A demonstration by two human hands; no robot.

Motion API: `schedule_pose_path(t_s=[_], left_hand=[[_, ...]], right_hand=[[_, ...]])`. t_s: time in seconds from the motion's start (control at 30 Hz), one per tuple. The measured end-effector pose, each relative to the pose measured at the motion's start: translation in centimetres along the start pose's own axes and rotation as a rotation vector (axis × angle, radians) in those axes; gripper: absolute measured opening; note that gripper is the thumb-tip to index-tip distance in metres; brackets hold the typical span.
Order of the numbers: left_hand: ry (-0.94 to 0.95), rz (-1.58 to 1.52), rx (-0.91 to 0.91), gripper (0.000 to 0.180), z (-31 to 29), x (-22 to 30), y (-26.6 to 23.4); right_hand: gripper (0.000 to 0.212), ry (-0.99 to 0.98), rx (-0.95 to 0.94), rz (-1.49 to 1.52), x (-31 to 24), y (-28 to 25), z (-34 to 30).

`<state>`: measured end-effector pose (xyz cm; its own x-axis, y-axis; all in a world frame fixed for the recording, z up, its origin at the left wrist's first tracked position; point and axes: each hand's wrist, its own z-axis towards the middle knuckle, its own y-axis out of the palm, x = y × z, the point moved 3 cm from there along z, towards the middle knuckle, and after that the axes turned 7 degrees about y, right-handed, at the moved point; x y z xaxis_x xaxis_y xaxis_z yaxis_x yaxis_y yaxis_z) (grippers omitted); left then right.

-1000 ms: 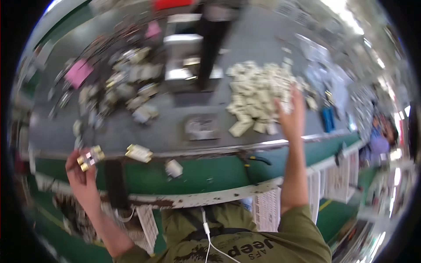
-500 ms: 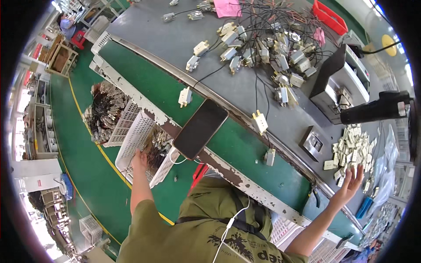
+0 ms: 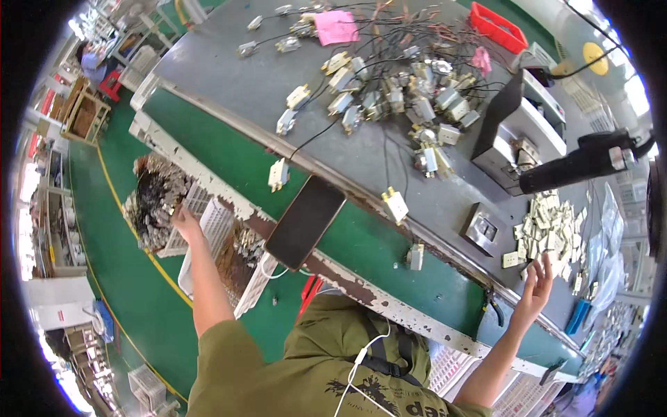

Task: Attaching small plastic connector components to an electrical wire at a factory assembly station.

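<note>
My left hand (image 3: 185,224) reaches down beside the bench to a white plastic crate (image 3: 208,215) heaped with dark wired parts (image 3: 154,198); its fingers touch the heap, and I cannot see what they close on. My right hand (image 3: 536,286) hovers open, palm forward, over the bench edge just below a pile of small cream-white parts (image 3: 549,233). It holds nothing.
A black phone (image 3: 304,221) lies on the green belt (image 3: 361,240). Loose white modules (image 3: 396,204) sit near it. Many wired modules (image 3: 403,83) cover the grey bench top. A black and grey machine (image 3: 528,132), a red bin (image 3: 499,26) and a pink cloth (image 3: 335,26) stand farther back.
My head has turned left and down. My left hand, which held a small part a second ago, has dropped to the crate beside the bench. My right hand has pulled back from the cream parts.
</note>
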<state>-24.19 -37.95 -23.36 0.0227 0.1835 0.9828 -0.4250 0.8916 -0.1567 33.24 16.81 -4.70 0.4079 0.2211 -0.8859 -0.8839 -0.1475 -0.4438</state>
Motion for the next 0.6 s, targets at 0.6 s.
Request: schedule_pose_path(t_s=[0.6], left_hand=[[0.947,0.678,-0.997,0.043,-19.8,29.3,20.1]], right_hand=[[0.038,-0.091,-0.238,0.154,-5.2,3.8,-2.7]])
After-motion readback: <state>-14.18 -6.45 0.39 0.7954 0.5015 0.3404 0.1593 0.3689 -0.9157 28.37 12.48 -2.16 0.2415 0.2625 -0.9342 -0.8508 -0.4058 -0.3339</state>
